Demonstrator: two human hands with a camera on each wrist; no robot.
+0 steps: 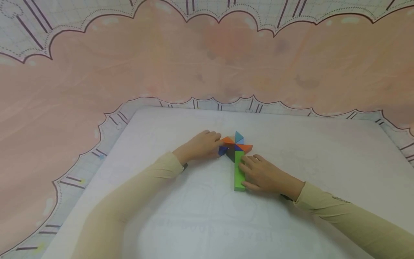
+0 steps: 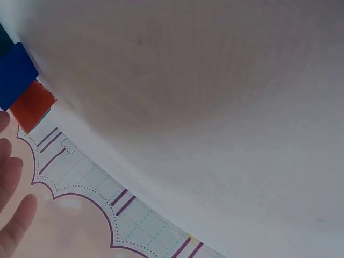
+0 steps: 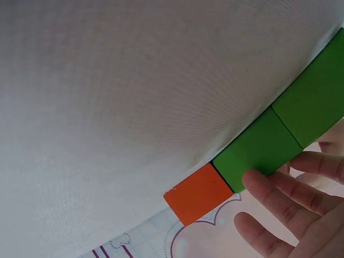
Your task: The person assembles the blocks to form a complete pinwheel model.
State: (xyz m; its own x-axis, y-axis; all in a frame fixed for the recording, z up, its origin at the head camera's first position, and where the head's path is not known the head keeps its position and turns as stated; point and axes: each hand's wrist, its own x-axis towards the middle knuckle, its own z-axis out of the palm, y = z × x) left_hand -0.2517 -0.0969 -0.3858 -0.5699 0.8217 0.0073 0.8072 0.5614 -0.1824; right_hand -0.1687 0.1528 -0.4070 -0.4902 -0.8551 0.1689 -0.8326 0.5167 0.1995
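Note:
Small coloured blocks form a pinwheel shape, with light blue triangles (image 1: 238,137), an orange triangle (image 1: 245,148) and a dark block (image 1: 231,154). Below it runs a green bar (image 1: 239,178), which the right wrist view shows as two green blocks (image 3: 258,148) end to end beside an orange block (image 3: 199,194). Fingers of my right hand (image 1: 263,174) touch the bar's right side, fairly straight. At the pinwheel's left, my left hand (image 1: 202,145) has its fingertips right at an orange block (image 1: 228,140), over a blue block (image 1: 222,150). Its thumb is hidden in the head view.
The blocks lie on a white tabletop (image 1: 181,201). Beyond its far and left edges shows a patterned pink covering (image 1: 194,68) with a scalloped grey-white border (image 1: 223,105).

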